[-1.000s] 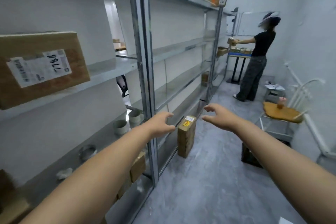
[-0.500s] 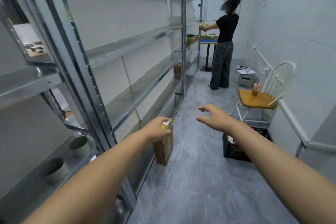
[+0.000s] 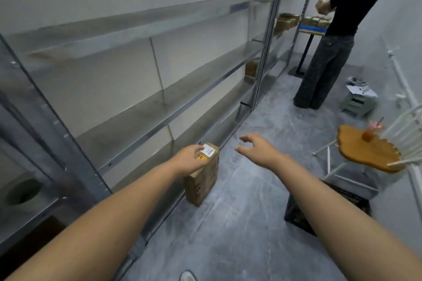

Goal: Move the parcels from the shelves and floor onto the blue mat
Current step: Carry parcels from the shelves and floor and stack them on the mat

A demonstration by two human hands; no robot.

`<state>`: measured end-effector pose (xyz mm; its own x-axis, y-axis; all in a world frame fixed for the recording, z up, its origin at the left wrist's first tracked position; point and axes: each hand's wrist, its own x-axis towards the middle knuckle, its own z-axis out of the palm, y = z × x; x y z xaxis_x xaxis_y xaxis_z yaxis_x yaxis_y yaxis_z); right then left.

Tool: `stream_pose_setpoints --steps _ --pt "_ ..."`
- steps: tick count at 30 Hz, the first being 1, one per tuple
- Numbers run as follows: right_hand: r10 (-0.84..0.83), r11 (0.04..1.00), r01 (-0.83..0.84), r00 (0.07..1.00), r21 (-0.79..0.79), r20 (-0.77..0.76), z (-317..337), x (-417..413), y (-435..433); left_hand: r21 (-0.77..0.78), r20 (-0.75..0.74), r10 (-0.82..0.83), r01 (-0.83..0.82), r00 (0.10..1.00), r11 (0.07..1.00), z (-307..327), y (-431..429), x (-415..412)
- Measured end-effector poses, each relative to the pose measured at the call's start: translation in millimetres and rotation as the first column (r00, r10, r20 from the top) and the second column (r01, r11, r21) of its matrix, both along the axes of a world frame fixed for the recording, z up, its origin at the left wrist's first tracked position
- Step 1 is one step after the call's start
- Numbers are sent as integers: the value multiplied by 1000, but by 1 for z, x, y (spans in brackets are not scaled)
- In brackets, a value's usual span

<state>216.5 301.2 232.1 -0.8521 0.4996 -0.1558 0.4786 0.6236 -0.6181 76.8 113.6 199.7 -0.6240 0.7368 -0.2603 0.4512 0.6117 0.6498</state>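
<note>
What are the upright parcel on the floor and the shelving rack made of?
The parcel looks like matte brown cardboard, with a white label on top. The shelving rack seems dull grey galvanised steel: faint sheen, holes punched in uprights.

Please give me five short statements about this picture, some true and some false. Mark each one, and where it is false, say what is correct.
1. The left hand grips the top of the parcel. True.
2. The parcel lies flat on a shelf. False: it stands upright on the floor, beside the shelving.
3. The right hand holds a second parcel. False: it is open, holds nothing and hovers to the right of the parcel.
4. A drink cup stands on the chair's wooden seat. True.
5. The black crate sits on the chair. False: it is on the floor, near the chair.
</note>
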Motion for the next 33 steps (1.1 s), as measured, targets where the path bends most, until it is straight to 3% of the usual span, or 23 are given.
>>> stream_pose_setpoints --steps 4,10,17,23,27,29,33 --pt "47 999 -46 999 -27 18 -37 -66 46 -74 114 69 -61 991 995 -43 35 -58" --pt "92 992 -78 984 -100 150 -85 -143 111 -5 213 198 -202 957 979 -88 119 -117" --pt "192 974 -165 966 -157 173 -130 -238 164 -16 327 376 -393 867 920 -138 195 -174" --pt "278 957 -239 917 -167 285 -243 -337 230 -155 395 505 -486 768 860 -263 223 -231" --pt "322 945 -277 876 -172 359 -349 -401 260 -228 372 663 -629 650 744 -358 236 -262" --pt "340 939 -286 847 -189 408 -397 -425 269 -282 278 770 -718 574 637 -400 237 -270" --pt "307 949 -234 830 -209 465 -474 -463 286 -338 164 968 -911 189 235 -471 236 -273"
